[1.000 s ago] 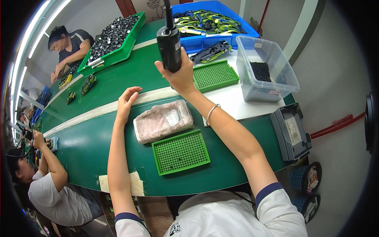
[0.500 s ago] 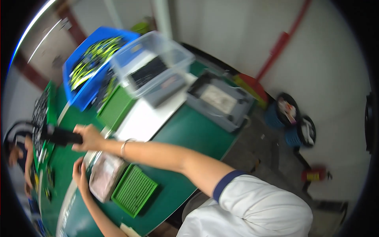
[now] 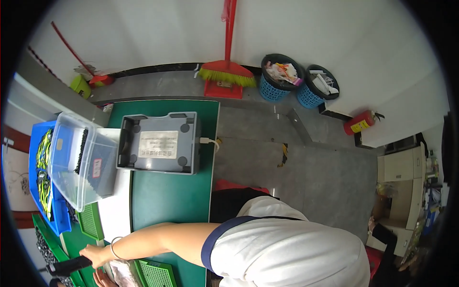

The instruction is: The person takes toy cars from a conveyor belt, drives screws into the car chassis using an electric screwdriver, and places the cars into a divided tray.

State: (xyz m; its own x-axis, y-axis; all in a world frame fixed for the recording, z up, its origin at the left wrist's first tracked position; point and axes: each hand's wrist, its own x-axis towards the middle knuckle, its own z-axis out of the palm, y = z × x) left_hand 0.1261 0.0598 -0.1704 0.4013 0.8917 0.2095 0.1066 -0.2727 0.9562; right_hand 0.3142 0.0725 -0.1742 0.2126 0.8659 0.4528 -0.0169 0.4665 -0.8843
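My right hand (image 3: 95, 256) grips a long black object (image 3: 69, 266) whose exact kind I cannot make out, at the lower left over the green table. A thin bracelet circles that wrist. Just below, partly cut off by the picture's lower edge, my left hand (image 3: 103, 278) shows stretched fingers next to a clear bag or tray with pinkish contents (image 3: 123, 273). Beside the pinkish contents is a green perforated basket (image 3: 157, 274). Another green basket (image 3: 91, 221) lies farther up, close to a clear plastic bin (image 3: 71, 191).
A grey device housing (image 3: 191, 143) with a white cable plug sits on the green table (image 3: 167, 198). At the left is a blue bin (image 3: 61, 217) of black-and-yellow cords. Beyond the table stand a red broom (image 3: 227, 69), waste baskets (image 3: 273, 91) and an extinguisher (image 3: 361, 123). Another person's arm (image 3: 389, 241) shows at right.
My view has swung to the right, so the table and both hands now sit lower and farther left. The black object is still in my right hand.
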